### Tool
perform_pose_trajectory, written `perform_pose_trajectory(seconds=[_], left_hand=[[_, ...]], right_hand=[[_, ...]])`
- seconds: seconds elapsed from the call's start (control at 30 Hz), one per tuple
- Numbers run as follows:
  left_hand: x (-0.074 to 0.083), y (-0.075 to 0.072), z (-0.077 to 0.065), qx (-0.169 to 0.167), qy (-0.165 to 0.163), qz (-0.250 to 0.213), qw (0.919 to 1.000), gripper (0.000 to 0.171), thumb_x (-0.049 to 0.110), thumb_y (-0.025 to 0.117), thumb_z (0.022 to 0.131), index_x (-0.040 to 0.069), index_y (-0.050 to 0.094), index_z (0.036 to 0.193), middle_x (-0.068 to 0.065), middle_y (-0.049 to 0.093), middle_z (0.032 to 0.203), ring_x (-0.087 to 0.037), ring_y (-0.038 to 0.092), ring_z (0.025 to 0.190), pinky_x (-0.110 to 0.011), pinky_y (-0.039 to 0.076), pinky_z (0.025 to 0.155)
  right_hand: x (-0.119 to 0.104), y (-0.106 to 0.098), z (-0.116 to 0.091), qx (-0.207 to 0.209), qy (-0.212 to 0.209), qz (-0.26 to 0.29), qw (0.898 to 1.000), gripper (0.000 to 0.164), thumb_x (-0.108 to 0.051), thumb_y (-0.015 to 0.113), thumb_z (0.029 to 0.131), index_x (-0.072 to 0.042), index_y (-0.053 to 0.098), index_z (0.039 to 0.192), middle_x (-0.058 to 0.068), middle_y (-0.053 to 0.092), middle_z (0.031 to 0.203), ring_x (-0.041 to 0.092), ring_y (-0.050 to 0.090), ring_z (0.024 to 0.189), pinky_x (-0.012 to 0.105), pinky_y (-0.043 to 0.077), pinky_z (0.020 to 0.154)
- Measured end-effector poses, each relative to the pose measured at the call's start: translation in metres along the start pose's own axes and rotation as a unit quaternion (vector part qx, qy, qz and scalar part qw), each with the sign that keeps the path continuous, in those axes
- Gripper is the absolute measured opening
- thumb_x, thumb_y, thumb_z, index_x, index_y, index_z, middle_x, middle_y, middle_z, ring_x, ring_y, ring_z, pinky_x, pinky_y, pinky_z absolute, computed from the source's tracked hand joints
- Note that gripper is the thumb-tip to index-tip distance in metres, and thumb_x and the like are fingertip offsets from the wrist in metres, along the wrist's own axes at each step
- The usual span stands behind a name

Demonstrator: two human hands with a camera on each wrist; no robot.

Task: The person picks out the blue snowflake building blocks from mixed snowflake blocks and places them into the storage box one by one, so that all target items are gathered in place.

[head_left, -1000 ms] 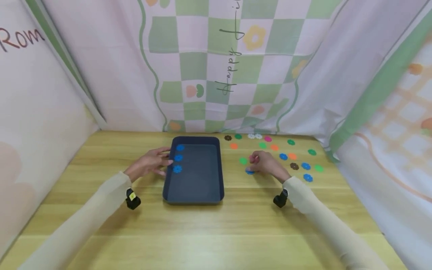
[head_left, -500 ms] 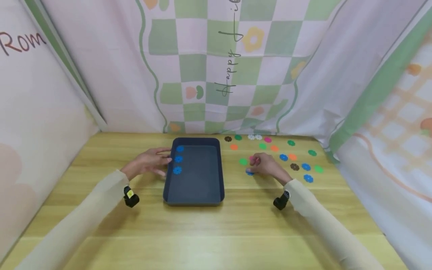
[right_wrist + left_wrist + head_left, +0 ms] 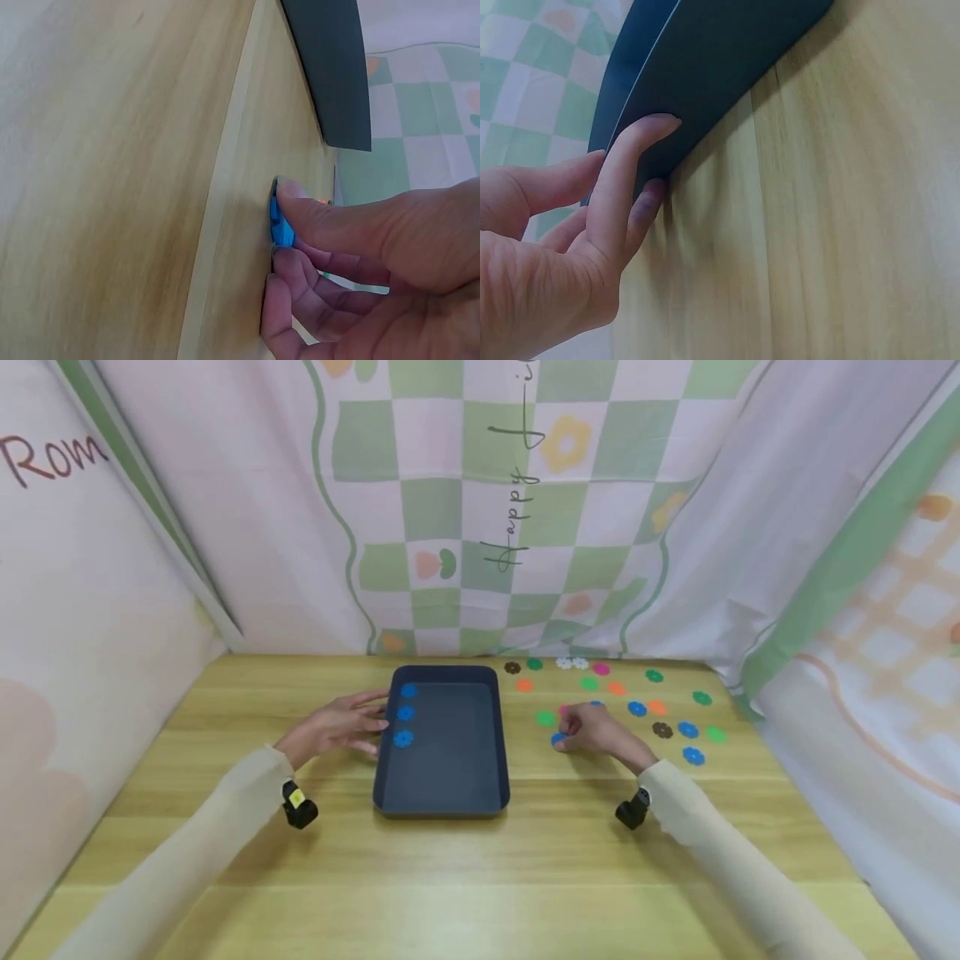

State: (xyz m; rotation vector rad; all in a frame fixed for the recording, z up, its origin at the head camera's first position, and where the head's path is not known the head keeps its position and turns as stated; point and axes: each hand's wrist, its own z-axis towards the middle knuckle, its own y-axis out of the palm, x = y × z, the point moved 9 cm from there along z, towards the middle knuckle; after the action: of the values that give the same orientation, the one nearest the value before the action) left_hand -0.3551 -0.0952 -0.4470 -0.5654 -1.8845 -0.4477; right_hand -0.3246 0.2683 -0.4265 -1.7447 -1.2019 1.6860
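Observation:
My left hand [image 3: 337, 727] is at the left side of a dark grey tray [image 3: 442, 777], fingers spread and fairly straight. In the left wrist view, its fingertips [image 3: 664, 122] touch the tray's outer wall. Three blue flower-shaped discs [image 3: 403, 738] lie in a column along the tray's left side. To the tray's right, my right hand [image 3: 596, 731] is low over the table, thumb and fingers pinching a blue flower-shaped disc [image 3: 282, 225] at the wood surface. A pink disc [image 3: 564, 711] shows partly behind that hand.
Flower-shaped discs in several colours are scattered right of the tray: bright green [image 3: 545, 718], orange [image 3: 657, 707], brown [image 3: 662, 730], white [image 3: 563, 663], dark green [image 3: 702, 697] and blue [image 3: 693, 756]. A checked curtain [image 3: 495, 527] hangs behind the table.
The head view has shifted slightly. Both hands stay in nearly the same places, and a blue disc's edge now shows above the right hand's knuckles.

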Motion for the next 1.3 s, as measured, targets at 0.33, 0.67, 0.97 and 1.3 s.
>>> perform_pose_trajectory(seconds=[0.33,0.67,0.97,1.3], left_hand=[[-0.001,-0.001,0.0,-0.005,0.003,0.022,0.9997,0.076,0.0,0.051,0.108,0.009,0.008,0.169,-0.027,0.005,0.173,-0.043,0.04,0.149,-0.03,0.066,0.082],[0.0,-0.001,0.005,-0.005,0.008,0.029,0.9995,0.075,0.001,0.052,0.108,0.009,0.008,0.169,-0.025,0.007,0.173,-0.045,0.027,0.155,-0.034,0.065,0.091],[0.0,-0.003,0.006,0.01,-0.003,0.038,0.9992,0.076,-0.001,0.053,0.107,0.01,0.011,0.169,-0.024,0.009,0.174,-0.045,0.031,0.154,-0.035,0.065,0.089],[0.001,-0.004,0.003,0.03,-0.017,0.043,0.9985,0.075,0.0,0.055,0.107,0.011,0.015,0.169,-0.024,0.013,0.173,-0.044,0.042,0.147,-0.031,0.067,0.08]], right_hand=[[0.004,0.0,0.005,-0.035,0.039,0.041,0.998,0.021,-0.005,0.079,0.092,0.002,0.059,0.088,0.005,0.061,0.076,0.013,0.056,0.065,0.022,0.052,0.059],[-0.036,-0.023,0.011,-0.034,0.011,0.089,0.995,0.016,-0.003,0.071,0.099,0.011,0.068,0.106,0.016,0.071,0.085,0.023,0.072,0.075,0.043,0.068,0.076],[-0.087,-0.001,0.031,-0.078,-0.009,0.184,0.98,0.023,-0.003,0.068,0.101,0.011,0.068,0.119,0.024,0.077,0.102,0.024,0.077,0.082,0.056,0.063,0.091],[-0.129,0.055,0.051,-0.198,-0.025,0.175,0.964,0.012,-0.005,0.071,0.1,0.006,0.071,0.104,0.026,0.077,0.092,0.017,0.075,0.07,0.043,0.068,0.079]])
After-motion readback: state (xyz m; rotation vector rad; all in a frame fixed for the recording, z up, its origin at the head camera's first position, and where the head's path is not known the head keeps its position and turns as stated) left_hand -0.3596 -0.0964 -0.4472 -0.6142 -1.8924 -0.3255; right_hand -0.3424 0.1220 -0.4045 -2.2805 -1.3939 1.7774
